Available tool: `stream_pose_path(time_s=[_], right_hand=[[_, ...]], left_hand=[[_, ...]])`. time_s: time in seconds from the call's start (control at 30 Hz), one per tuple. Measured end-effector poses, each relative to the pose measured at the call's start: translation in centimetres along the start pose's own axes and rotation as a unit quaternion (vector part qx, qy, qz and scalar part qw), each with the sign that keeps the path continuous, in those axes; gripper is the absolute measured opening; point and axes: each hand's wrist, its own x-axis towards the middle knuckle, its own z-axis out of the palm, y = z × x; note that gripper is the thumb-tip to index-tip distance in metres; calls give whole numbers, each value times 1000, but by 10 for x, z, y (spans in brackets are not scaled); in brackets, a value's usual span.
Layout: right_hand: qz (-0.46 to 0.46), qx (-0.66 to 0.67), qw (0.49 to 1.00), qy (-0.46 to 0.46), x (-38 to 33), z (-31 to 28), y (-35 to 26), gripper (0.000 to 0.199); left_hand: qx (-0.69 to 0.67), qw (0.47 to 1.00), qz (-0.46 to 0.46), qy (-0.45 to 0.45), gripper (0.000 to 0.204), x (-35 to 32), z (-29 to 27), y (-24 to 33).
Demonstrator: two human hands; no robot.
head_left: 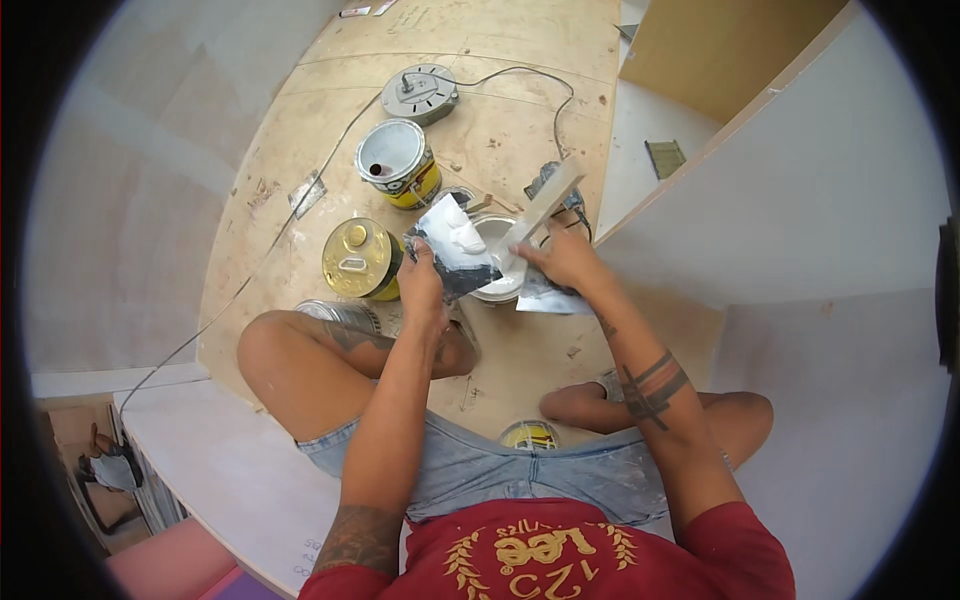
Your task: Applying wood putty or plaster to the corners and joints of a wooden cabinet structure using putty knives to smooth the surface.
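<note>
My left hand [422,272] is closed on the edge of a flat sheet [452,275], which is dark and shiny with a lump of white putty [465,238] on it. My right hand [568,258] grips a long, pale, flat spreader [548,205], tilted, its lower end over an open tub [497,290] of white putty. Whether that end touches the putty I cannot tell. The sheet partly covers the tub's left side. Another smeared metal sheet [545,297] lies beside the tub, below my right hand.
An open yellow-black can [418,188], a closed can with a gold lid [350,265] and a grey cable reel [420,95] stand on the plywood. A dark power tool [567,190] with a cord lies beyond my right hand. A white panel [800,190] rises at right.
</note>
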Motion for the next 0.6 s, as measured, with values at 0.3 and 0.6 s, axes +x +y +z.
stream_pose_path(time_s=[0.3,0.6], right_hand=[[267,538,776,-195,-60,-1,57,42],[341,768,537,-77,-63,5,-12,26]], left_hand=[[73,990,119,-11,44,-14,-4,6],[312,858,388,-128,28,-56,12,24]])
